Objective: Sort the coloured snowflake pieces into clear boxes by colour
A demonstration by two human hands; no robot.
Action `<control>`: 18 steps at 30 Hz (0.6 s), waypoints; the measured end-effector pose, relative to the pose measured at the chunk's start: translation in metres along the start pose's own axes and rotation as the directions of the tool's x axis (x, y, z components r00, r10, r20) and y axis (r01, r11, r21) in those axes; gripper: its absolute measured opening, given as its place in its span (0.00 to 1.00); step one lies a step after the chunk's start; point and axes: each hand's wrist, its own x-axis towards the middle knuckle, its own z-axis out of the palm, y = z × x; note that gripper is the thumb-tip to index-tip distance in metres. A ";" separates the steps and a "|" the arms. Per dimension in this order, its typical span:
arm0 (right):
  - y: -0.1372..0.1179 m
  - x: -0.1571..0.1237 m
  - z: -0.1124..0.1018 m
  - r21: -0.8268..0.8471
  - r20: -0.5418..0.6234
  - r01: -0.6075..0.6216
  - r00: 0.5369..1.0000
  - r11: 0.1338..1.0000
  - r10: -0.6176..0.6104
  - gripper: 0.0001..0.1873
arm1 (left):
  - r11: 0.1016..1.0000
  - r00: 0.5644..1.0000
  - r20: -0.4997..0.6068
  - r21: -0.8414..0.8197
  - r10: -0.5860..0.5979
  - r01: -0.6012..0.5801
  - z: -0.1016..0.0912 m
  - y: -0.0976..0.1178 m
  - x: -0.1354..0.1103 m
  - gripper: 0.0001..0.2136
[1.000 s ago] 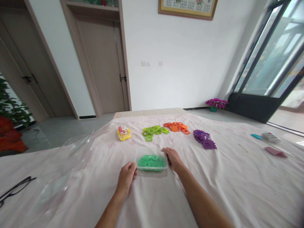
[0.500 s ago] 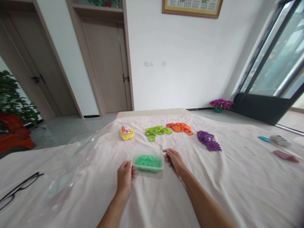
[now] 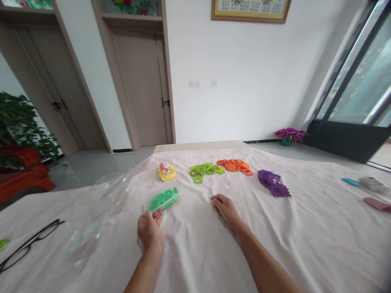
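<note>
A clear plastic box (image 3: 175, 191) with green flower-shaped plastic pieces (image 3: 161, 199) in it is tilted to one side left of centre on the cloth. My left hand (image 3: 151, 230) is closed on the box's near edge, thumb on top. Over the cloth right of the box, my right hand (image 3: 226, 209) rests with its fingers curled together and nothing visible in them. Beyond the hands lie lime-green pieces (image 3: 205, 171), orange pieces (image 3: 233, 166) and purple pieces (image 3: 273, 184) in loose piles. Yellow pieces (image 3: 167, 175) sit in a small clear box with a label (image 3: 165, 167).
Crumpled clear plastic wrap (image 3: 88, 228) and black-framed glasses (image 3: 30, 244) lie on the left of the pale tablecloth (image 3: 195, 260). One lime piece (image 3: 4, 243) is at the left edge. At the right are a blue item (image 3: 351, 182), a whitish pack (image 3: 374, 184) and a pink item (image 3: 377, 204).
My left hand has moved the box of green pieces left and tilted it. My right hand, earlier near the box's right corner, is now apart from it. The view has shifted slightly left.
</note>
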 end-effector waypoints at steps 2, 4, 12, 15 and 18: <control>0.001 0.000 0.001 -0.011 -0.003 0.004 1.000 1.000 -0.004 0.17 | 1.000 1.000 -0.016 -0.006 0.012 -0.012 -0.003 0.001 0.007 0.06; 0.002 0.001 0.001 -0.026 -0.004 0.012 1.000 1.000 -0.012 0.16 | 1.000 0.999 -0.031 -0.024 0.016 -0.017 -0.005 0.002 0.013 0.06; 0.005 0.002 0.002 -0.124 -0.011 0.086 0.996 0.989 -0.088 0.14 | 0.993 0.997 0.055 -0.100 -0.057 0.062 -0.006 -0.001 0.021 0.05; 0.006 0.003 0.002 -0.160 -0.009 0.119 0.992 0.980 -0.122 0.14 | 0.990 0.984 0.150 -0.094 -0.092 0.107 -0.006 0.001 0.019 0.07; 0.006 0.002 0.002 -0.167 -0.008 0.132 0.991 0.977 -0.136 0.14 | 0.984 0.945 0.294 -0.054 -0.145 0.168 -0.006 0.004 0.017 0.09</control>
